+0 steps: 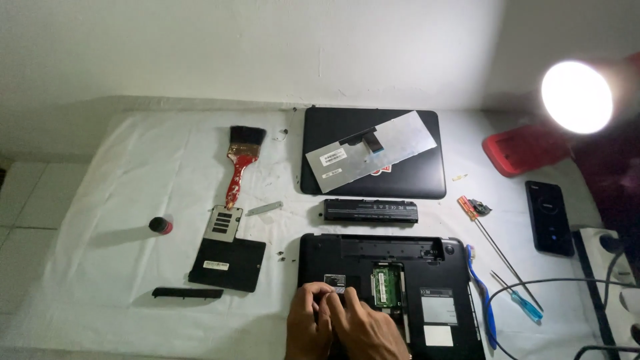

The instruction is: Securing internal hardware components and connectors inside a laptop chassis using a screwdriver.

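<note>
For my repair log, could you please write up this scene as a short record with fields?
Surface: white cloth over a table
Left hand: left hand resting on the open laptop base, fingertips at a small component
Right hand: right hand beside it, fingers at the same spot
Above base: battery, keyboard lying face down on the laptop lid
Left side: paintbrush, black cover panels
Right side: screwdrivers, phone, lit lamp
</note>
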